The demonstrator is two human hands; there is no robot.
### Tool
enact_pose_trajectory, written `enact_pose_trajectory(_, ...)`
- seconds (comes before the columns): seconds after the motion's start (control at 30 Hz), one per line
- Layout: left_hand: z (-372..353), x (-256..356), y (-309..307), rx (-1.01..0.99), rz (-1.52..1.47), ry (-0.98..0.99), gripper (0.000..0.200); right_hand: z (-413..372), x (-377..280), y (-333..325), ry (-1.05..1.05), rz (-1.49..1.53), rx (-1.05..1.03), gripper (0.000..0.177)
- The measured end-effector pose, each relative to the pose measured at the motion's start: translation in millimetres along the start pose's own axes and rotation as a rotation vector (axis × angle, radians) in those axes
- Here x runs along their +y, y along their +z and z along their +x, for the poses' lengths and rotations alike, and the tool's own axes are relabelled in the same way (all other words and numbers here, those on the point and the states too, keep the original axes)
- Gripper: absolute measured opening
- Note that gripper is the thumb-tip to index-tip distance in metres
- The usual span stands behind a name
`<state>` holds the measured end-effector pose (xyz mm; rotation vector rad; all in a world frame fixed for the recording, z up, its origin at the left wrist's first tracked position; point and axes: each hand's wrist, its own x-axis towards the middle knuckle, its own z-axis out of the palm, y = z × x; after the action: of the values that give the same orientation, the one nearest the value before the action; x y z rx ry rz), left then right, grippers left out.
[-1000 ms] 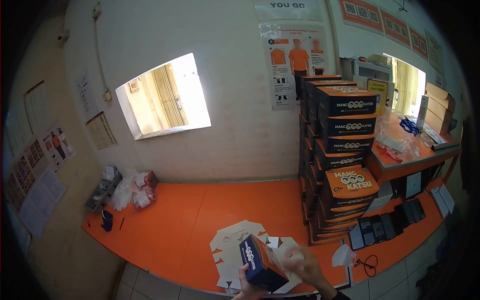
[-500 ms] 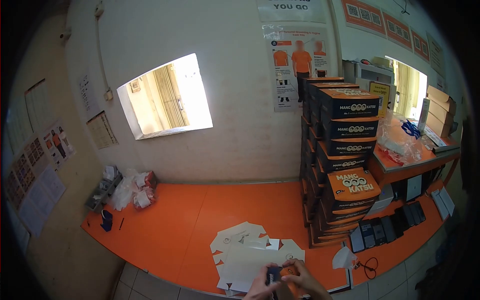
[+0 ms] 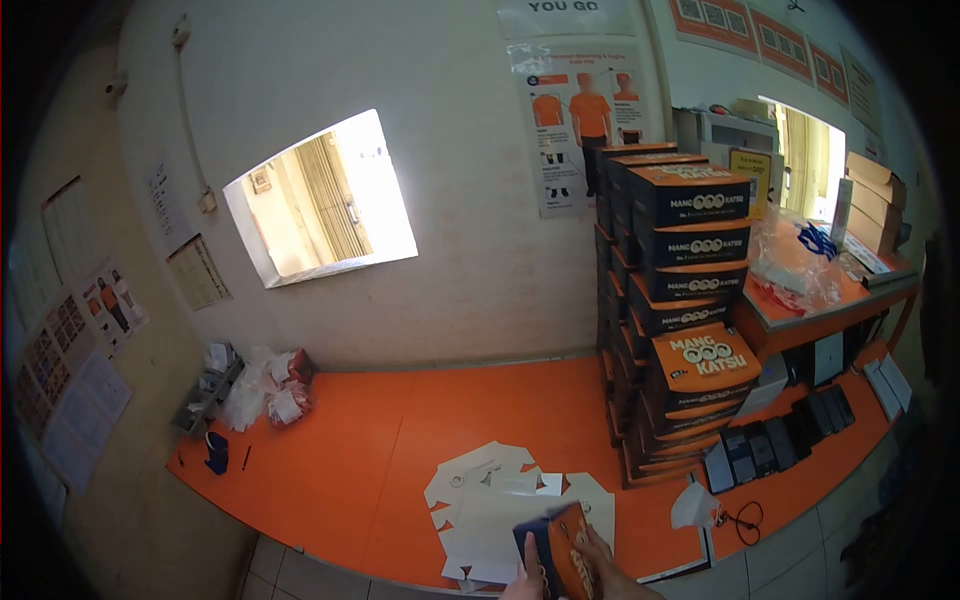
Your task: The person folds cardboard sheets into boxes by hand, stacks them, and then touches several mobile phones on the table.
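Observation:
A dark blue and orange printed food box is held between my two hands at the bottom of the view. My left hand grips its dark blue side, with much of the hand cut off by the frame's edge. On the orange side, my right hand presses with its fingers. The box is tilted over flat, unfolded box blanks that lie white side up on the orange table.
Tall stacks of folded Mang Katsu boxes stand to the right. Beyond are a row of phones, a white face mask and a black cord. At the left are plastic bags, a grey tray and a tape dispenser.
The box has come up higher into view, its orange and blue sides now more visible. My hands have spread to either side of it. The camera view has shifted slightly.

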<state>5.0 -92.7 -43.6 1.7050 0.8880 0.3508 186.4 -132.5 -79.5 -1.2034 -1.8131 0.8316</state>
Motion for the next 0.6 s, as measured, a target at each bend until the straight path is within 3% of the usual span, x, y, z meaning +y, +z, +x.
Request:
enact_pose_trajectory(0.1,4,24,1,0.550,0.643,0.282,0.115,15,-15,-9,-0.062,-0.001,0.197,0.097)
enact_pose_trajectory(0.17,9,0,-13,0.318,-0.428,-0.256,0.094,31,-29,-14,-0.045,0.067,0.379,0.104)
enact_pose_trajectory(0.23,14,0,-11,0.441,-0.529,0.022,0.088,47,-60,-16,0.038,0.570,0.546,0.119)
enact_pose_trajectory(0.27,18,6,-12,0.501,-0.583,0.163,0.086,48,-45,-8,0.130,0.639,0.404,0.123)
enact_pose_trajectory(0.37,35,24,-16,0.692,-0.773,0.598,0.080,46,-57,-27,0.115,0.514,0.405,0.120)
enact_pose_trajectory(0.4,40,20,-38,0.650,-0.857,0.582,0.081,48,-60,-42,0.134,0.658,0.430,0.116)
enact_pose_trajectory(0.43,43,15,-58,0.612,-0.942,0.556,0.081,49,-67,-57,0.052,0.323,0.515,0.113)
enact_pose_trajectory(0.5,46,37,-58,0.652,-0.791,0.486,0.082,53,-87,-87,-0.108,-0.359,0.626,0.106)
enact_pose_trajectory(0.53,47,46,-58,0.672,-0.717,0.464,0.082,54,-102,-96,-0.182,-0.578,0.539,0.092)
enact_pose_trajectory(0.6,36,80,-23,0.391,-0.946,0.804,0.076,59,-122,-108,-0.364,-0.861,0.461,0.075)
